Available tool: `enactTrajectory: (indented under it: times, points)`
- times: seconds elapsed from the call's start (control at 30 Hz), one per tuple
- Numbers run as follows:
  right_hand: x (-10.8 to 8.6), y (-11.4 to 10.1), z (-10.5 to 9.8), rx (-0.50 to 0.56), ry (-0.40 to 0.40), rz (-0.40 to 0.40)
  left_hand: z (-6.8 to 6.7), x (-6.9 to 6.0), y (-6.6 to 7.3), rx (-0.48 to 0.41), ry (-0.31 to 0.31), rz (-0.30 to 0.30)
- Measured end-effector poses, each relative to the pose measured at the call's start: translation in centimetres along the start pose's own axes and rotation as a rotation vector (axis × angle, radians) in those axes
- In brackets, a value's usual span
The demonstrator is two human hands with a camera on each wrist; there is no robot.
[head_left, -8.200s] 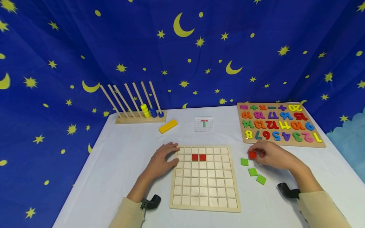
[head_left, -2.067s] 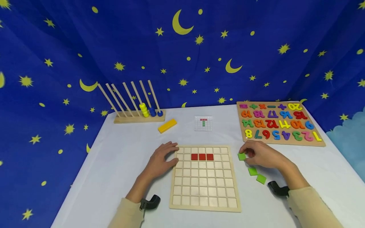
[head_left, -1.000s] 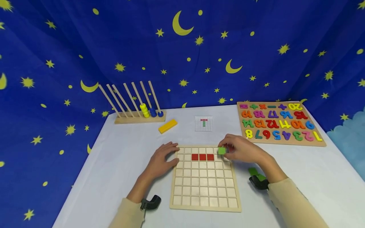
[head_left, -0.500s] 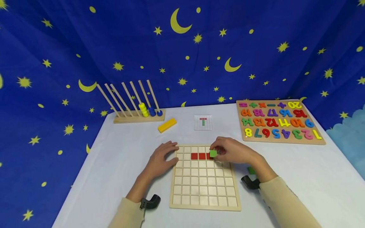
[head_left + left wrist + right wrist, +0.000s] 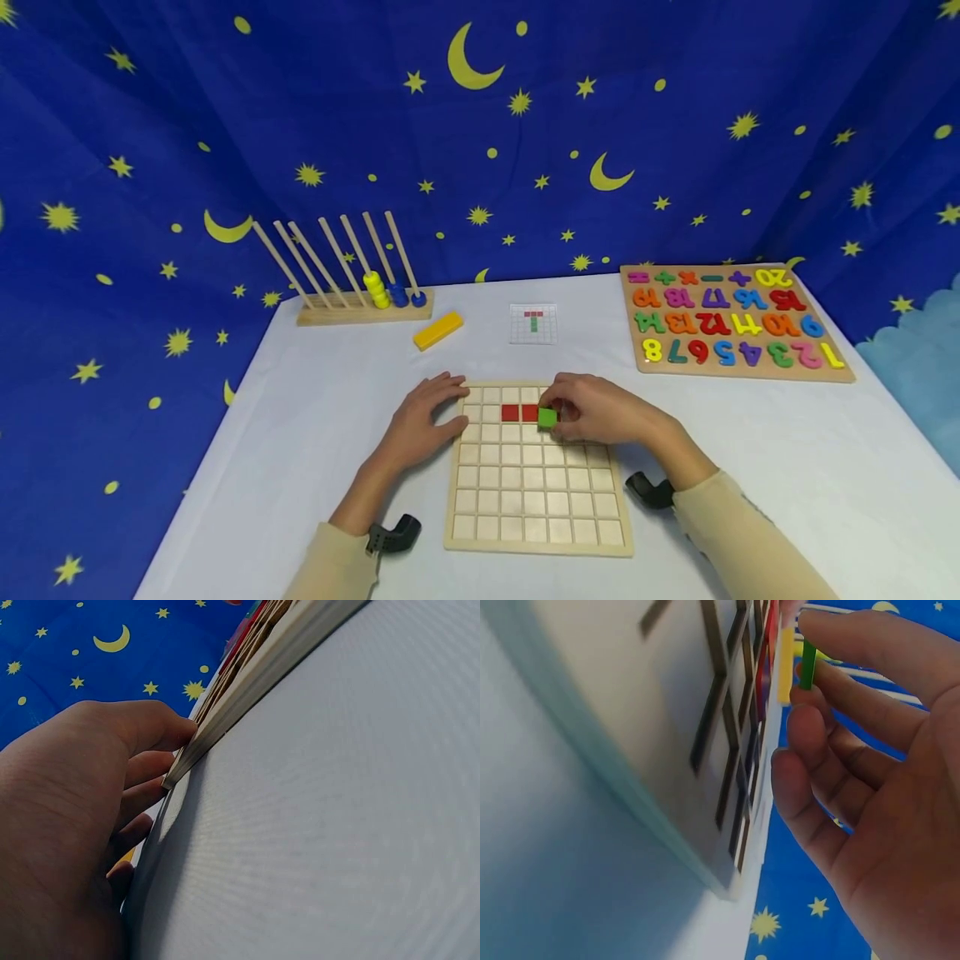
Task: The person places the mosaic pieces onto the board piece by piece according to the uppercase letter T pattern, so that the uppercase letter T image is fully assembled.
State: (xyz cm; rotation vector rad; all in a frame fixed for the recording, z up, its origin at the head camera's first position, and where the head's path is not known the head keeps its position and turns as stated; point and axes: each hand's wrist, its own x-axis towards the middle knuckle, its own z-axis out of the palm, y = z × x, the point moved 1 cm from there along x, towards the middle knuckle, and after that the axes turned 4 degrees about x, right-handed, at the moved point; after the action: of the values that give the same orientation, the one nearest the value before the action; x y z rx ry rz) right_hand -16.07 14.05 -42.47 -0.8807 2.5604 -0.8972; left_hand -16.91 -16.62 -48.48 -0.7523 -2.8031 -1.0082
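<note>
Head view: your relaxed left hand (image 5: 423,423) touches the grid board (image 5: 533,477) at its left edge, likely steadying it, while your right hand (image 5: 600,410) pinches a green tile (image 5: 547,418) nearer the far edge.

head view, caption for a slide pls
Right hand holds a green tile over the grid board; the left hand touches its edge.

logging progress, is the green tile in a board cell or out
Out: the right hand pinches the green tile; right wrist view shows it off the board.

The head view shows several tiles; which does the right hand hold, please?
The green tile, pinched in the right hand; the red tiles sit in the board.
</note>
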Motion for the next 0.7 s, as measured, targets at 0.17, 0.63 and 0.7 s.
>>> enactTrajectory:
  times: [0.17,0.63,0.7]
  points:
    - [0.2,-0.5,0.4,-0.037,-0.011,-0.007,0.0,0.0,0.0,-0.001,0.004,0.006]
    - [0.6,-1.2,1.8,-0.093,-0.036,-0.047,-0.1,0.0,0.0,-0.001,0.0,0.011]
    - [0.7,-1.2,2.0,-0.105,-0.03,-0.066,-0.1,0.0,0.0,0.001,-0.001,0.011]
